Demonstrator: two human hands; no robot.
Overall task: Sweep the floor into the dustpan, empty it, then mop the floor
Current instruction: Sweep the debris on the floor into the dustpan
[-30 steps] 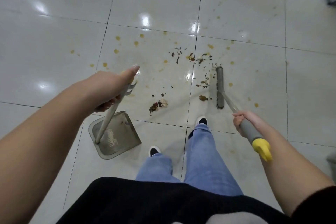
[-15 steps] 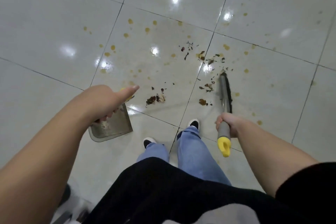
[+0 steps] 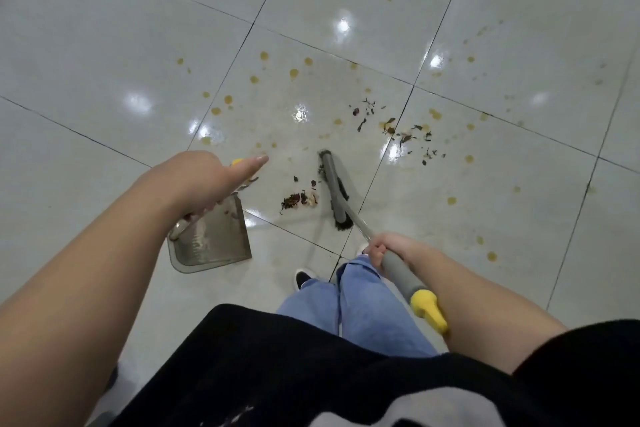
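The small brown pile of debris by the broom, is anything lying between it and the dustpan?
Nothing visible: only bare white tile floor separates the brown debris pile from the translucent grey dustpan. The grey broom head sits on the pile's far side.

- Left hand [image 3: 204, 180]: forearm bare and reaching forward, fingers curled round a handle, thumb stretched straight ahead.
- Right hand [image 3: 389, 248]: lower and nearer the body, fingers [image 3: 375, 253] wrapped round a grey grip, forearm bare.
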